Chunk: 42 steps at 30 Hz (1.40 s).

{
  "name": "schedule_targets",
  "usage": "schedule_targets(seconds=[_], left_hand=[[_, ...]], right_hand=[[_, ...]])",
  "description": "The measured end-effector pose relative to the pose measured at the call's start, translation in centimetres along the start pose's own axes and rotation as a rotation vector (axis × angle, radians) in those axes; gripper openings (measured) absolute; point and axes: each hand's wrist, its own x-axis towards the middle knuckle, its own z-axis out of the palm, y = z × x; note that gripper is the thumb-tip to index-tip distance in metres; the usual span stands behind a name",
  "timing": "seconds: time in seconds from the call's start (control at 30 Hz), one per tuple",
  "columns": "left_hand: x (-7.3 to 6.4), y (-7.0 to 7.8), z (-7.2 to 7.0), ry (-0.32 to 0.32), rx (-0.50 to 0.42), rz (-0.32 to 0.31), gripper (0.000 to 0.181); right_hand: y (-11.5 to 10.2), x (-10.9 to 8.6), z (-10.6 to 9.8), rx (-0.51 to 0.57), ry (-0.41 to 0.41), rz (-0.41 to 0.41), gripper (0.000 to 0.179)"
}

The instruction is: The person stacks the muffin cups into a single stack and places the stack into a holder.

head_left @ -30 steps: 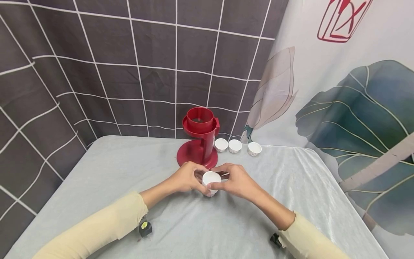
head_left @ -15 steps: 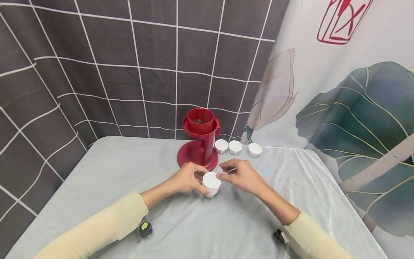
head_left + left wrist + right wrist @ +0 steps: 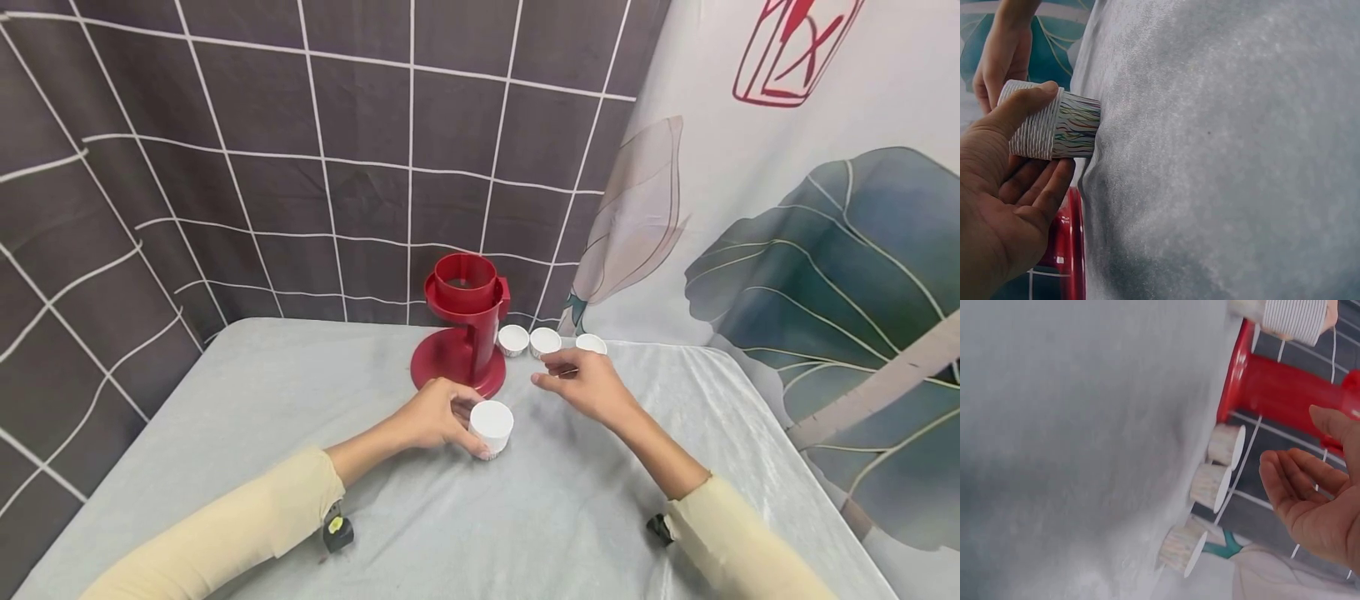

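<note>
Stacked white cups, nested one inside another, are upright on the grey cloth, near the middle of the table and in front of the red stand; in the left wrist view I see many rims close together, and below them a side printed with thin wavy lines of several colours. From my place I see the left hand gripping this stack from its left side; the thumb is on one side and the fingers are on the other, so the grip is only as wide as the cups.

The right hand holds nothing; its fingers are loosely bent, and the thumb is apart from them; in the right wrist view I see a gap between its fingertips and the small cups.

Behind it three single cups are in a row, with their mouths upward; the first cup is just beside the red stand, the second cup is close to the first, and the third cup is a little apart, its lower part hidden by the right hand; whether the first two touch, I cannot tell. Farther back hangs a dark curtain with white grid lines.
</note>
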Motion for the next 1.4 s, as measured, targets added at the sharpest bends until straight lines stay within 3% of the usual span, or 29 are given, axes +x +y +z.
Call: schedule_targets(seconds=[0.57,1.07,1.13,1.33,1.4], left_hand=[[-0.1,0.0,0.0,0.003,-0.005,-0.009,0.054],[0.0,-0.2,0.0,0.001,0.012,-0.005,0.053],[0.0,-0.1,0.1,-0.001,0.008,-0.005,0.053],[0.0,-0.1,0.1,-0.002,0.007,0.001,0.052],[0.0,-0.2,0.0,0.001,0.012,0.003,0.052]], right_hand=[[3.6,1.9,-2.7,-0.111,0.115,0.088,0.051],[5.6,3.5,-4.1,-0.182,0.116,0.212,0.077],[7.2,4.4,-4.0,-0.18,0.098,0.227,0.082],[16.6,9.1,-2.4,-0.235,0.124,0.237,0.1],[18.7,10.2,-2.1,-0.251,0.12,0.226,0.108]])
